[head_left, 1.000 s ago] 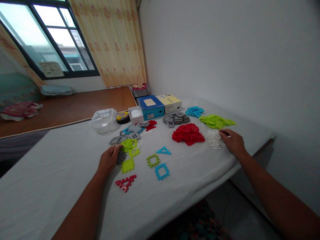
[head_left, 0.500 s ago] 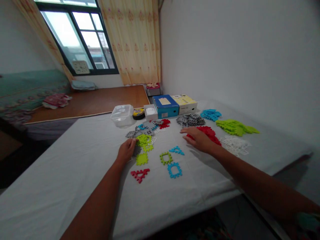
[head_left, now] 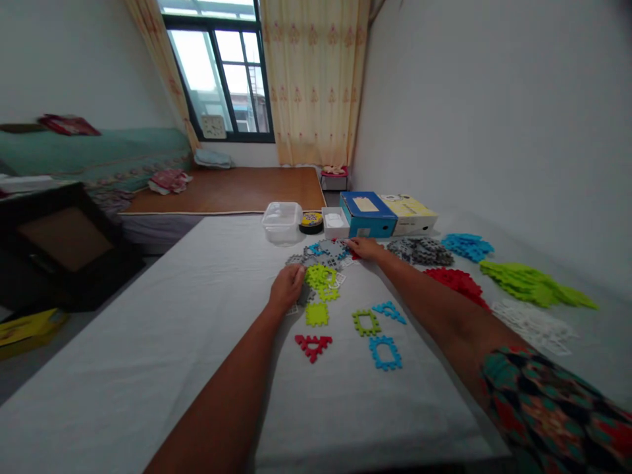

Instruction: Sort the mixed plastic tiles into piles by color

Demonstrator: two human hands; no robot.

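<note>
Toothed plastic building tiles lie in a mixed pile on the white cloth. My left hand [head_left: 287, 288] rests at its left edge with curled, closed fingers, against the lime tiles [head_left: 320, 275]; anything inside the grip is hidden. My right hand [head_left: 366, 248] reaches to the pile's far right side, its fingers closed around red tile [head_left: 354, 255] partly covered by them. Grey tiles [head_left: 332, 249] lie between the hands. Nearer me are a lime square tile [head_left: 316, 314], a red triangle [head_left: 313, 345], a green square frame [head_left: 366, 312], a blue triangle [head_left: 390, 311] and a blue square frame [head_left: 386, 341].
Sorted heaps stand on the right: grey [head_left: 419, 251], blue [head_left: 467, 246], red [head_left: 457, 284], lime [head_left: 533, 283] and white [head_left: 533, 322]. Along the back are a clear plastic tub [head_left: 282, 222], a round black-and-yellow tin [head_left: 311, 224], a white box [head_left: 335, 227], a blue box [head_left: 368, 214] and a yellow box [head_left: 409, 212].
My right hand has moved left from above the red heap to the red tiles in the mixed pile. My left hand stays beside the lime tiles. The view has turned left.
</note>
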